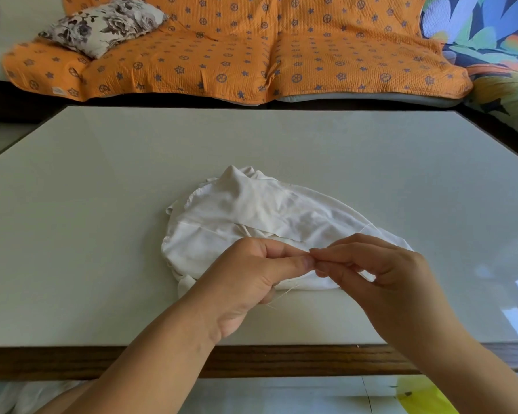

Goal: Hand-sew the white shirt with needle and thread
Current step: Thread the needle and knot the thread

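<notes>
Over the crumpled white cotton shirt [251, 204], thin pale thread [286, 291] is pinched between left hand [251, 276] and right hand [380, 273]. The needle cannot be made out. Threading is judged underway, and steady aim is called for next.

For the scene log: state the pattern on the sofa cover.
Sofa cover: orange with bluish star and wheel motifs; head view.

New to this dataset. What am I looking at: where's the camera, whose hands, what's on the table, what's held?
No machine here: a person works bare-handed, and the single camera sits on their head, looking forward and down. A crumpled white shirt lies on the pale table. The left hand and right hand meet fingertip to fingertip over its near edge, pinching what seems to be the thread, a strand of which trails below the left hand. The needle is too small to make out. Behind stands an orange-covered sofa.
</notes>
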Action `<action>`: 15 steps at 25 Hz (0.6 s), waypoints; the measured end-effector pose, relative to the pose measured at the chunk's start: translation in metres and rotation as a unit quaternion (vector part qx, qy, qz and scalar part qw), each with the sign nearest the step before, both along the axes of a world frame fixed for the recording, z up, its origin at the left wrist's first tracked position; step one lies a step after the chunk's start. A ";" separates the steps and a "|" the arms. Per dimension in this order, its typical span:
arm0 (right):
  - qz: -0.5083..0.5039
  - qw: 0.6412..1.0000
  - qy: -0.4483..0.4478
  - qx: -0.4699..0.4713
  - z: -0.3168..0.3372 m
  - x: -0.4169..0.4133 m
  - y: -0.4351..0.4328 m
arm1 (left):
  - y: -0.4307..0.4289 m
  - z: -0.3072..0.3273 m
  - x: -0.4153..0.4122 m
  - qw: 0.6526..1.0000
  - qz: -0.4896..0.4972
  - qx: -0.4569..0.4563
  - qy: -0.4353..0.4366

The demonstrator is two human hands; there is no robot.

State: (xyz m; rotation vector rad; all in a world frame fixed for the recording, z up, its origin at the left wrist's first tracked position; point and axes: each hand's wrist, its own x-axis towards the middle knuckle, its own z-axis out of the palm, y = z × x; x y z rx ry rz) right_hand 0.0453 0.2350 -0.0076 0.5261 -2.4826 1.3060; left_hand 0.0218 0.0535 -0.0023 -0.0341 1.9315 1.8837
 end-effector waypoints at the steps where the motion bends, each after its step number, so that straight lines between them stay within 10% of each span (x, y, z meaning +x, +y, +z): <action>1: -0.005 1.000 0.005 0.013 0.000 -0.001 0.000 | 0.000 0.000 0.000 1.000 -0.009 0.001 0.002; 9: -0.081 0.988 0.050 0.124 -0.007 -0.002 -0.004 | 0.009 -0.002 0.004 0.996 0.027 -0.039 0.074; 15: -0.051 0.963 -0.216 -0.153 0.009 -0.005 0.004 | 0.006 0.000 0.005 0.998 0.020 -0.035 0.046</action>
